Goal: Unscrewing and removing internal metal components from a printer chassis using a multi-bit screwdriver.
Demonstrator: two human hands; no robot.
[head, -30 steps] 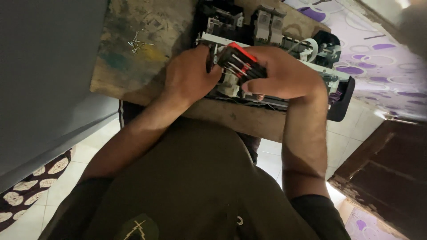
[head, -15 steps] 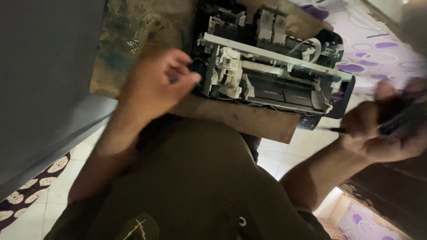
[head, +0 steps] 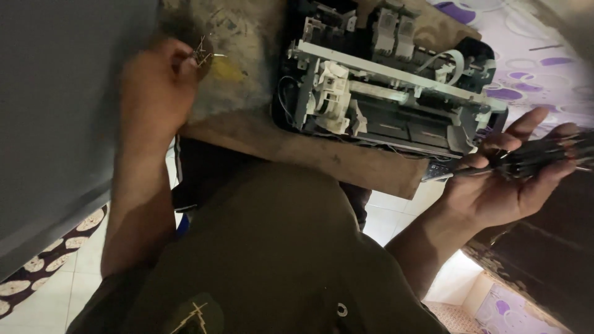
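Beside 1 printer (head: 383, 99), 2 hands (head: 154, 93) hold tools (head: 538, 158).

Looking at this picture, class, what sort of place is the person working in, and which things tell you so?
Probably a home repair corner. An opened printer with bare mechanism sits on a paint-stained wooden table, the right hand holds a bundle of dark tools, and the floor is tiled.

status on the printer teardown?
Done: printer has its cover off, white mechanism exposed. In hand: right hand holds a dark tool bundle off the table; left hand pinches small screws. Left: carriage frame sits in the base.
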